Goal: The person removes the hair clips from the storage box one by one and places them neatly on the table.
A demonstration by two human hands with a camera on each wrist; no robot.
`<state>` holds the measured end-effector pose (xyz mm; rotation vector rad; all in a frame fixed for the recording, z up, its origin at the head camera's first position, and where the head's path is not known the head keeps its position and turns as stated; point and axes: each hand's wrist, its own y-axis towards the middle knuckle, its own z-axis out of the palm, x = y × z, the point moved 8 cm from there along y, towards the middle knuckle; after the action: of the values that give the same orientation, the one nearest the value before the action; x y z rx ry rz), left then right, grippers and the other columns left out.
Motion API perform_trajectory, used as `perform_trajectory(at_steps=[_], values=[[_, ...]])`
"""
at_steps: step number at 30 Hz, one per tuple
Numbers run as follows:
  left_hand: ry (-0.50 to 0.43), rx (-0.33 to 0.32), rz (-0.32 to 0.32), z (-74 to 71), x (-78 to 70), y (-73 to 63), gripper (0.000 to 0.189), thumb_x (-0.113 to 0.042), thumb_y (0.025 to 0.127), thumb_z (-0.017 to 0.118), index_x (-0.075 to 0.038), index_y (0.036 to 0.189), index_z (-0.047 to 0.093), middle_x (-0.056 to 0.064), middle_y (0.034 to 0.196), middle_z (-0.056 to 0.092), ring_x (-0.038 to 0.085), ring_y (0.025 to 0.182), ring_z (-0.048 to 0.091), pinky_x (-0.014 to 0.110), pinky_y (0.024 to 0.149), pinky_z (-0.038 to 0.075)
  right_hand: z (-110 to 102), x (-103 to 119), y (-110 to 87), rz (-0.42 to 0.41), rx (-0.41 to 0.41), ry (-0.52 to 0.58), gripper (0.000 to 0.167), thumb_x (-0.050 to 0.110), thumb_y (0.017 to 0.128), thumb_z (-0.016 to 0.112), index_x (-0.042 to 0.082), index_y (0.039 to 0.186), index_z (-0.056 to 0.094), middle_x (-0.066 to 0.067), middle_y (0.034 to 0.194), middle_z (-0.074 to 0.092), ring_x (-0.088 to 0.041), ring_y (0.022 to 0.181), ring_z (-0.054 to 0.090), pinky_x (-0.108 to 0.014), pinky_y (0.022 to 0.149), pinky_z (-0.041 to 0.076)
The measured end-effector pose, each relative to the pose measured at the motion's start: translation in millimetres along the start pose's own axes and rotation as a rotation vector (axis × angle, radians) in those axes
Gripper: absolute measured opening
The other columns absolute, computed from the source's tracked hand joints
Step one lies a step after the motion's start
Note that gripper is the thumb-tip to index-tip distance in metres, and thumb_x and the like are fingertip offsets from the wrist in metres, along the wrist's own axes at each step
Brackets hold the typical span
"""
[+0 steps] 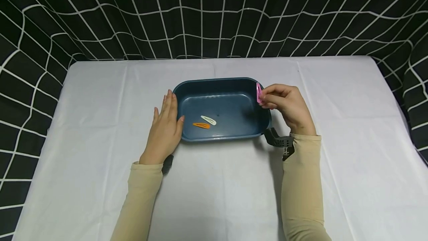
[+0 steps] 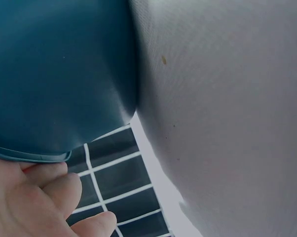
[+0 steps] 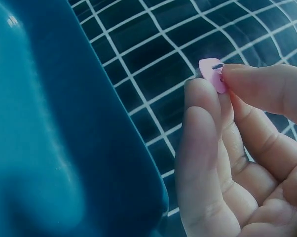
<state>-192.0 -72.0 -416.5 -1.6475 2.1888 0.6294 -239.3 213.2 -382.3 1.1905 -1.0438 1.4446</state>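
A pink snap hair clip (image 1: 259,93) is pinched between the thumb and fingers of my right hand (image 1: 288,104), held over the right rim of a blue rectangular basin (image 1: 220,137). The right wrist view shows the pink hair clip (image 3: 212,74) end-on at the fingertips. Inside the basin, left of its middle, lie a white hair clip (image 1: 208,120) and an orange hair clip (image 1: 201,125) close together. My left hand (image 1: 164,129) rests against the basin's left side with its fingers straight. The left wrist view has the basin's outer wall (image 2: 64,74) and part of that hand.
A white cloth (image 1: 214,189) covers the table under the basin. Black netting-patterned fabric with white grid lines (image 1: 200,18) rises behind the table and at both sides. A dark wrist strap (image 1: 279,138) sits by the right sleeve, near the basin's corner.
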Motion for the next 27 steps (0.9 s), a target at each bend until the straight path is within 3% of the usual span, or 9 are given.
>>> perform_trajectory(at_steps=[13,25,27], values=[[0.003,-0.001,0.007,0.5,0.8,0.8,0.061,-0.021,0.100,0.043,0.007,0.147,0.016,0.016,0.156,0.006,0.030,0.143,0.011,0.059,0.108,0.011,-25,4,-5.9,-0.005,-0.073,0.069,0.013,-0.010,0.086,0.059,-0.004,0.081,0.070,-0.010,0.075,0.068,-0.017,0.064,0.066,-0.026,0.062,0.054],[-0.006,-0.011,0.009,0.3,0.9,0.4,0.061,-0.020,0.100,0.044,0.006,0.147,0.016,0.016,0.156,0.006,0.030,0.143,0.011,0.060,0.108,0.012,-53,5,-14.5,0.008,-0.179,0.109,0.013,-0.010,0.085,0.061,-0.003,0.082,0.072,-0.009,0.075,0.067,-0.016,0.061,0.064,-0.020,0.056,0.048],[-0.006,-0.014,0.010,0.2,0.8,0.1,0.061,-0.020,0.100,0.044,0.007,0.147,0.017,0.016,0.156,0.007,0.030,0.143,0.012,0.060,0.108,0.013,-56,5,-15.6,0.008,-0.187,0.124,0.013,-0.010,0.085,0.061,-0.004,0.083,0.072,-0.010,0.075,0.068,-0.016,0.061,0.065,-0.022,0.060,0.052]])
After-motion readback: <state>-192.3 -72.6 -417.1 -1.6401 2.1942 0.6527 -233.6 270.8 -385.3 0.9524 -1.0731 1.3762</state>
